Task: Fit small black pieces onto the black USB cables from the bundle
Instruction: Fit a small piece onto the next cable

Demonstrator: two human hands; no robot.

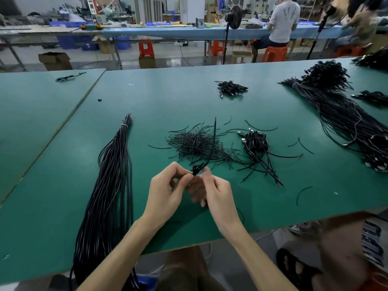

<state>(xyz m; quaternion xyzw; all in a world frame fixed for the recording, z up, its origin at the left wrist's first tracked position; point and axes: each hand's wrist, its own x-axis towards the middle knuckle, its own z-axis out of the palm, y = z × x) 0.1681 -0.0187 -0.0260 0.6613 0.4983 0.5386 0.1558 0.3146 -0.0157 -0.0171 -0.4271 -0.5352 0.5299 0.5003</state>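
My left hand (168,190) pinches a small coiled black cable (197,169) between thumb and fingertips above the green table (147,97). One end of that cable rises straight up over the pile. My right hand (212,190) is blurred, fingers curled around the cable just below the coil. A heap of short thin black pieces (195,143) lies right behind my hands. A long tied bundle of black cables (111,181) runs along the left and hangs over the front edge.
A small pile of coiled USB cables (256,141) lies right of the heap. Another coiled pile (231,88) sits farther back. A large cable bundle (344,118) fills the right side. Loose short pieces scatter around. A person sits at a far bench.
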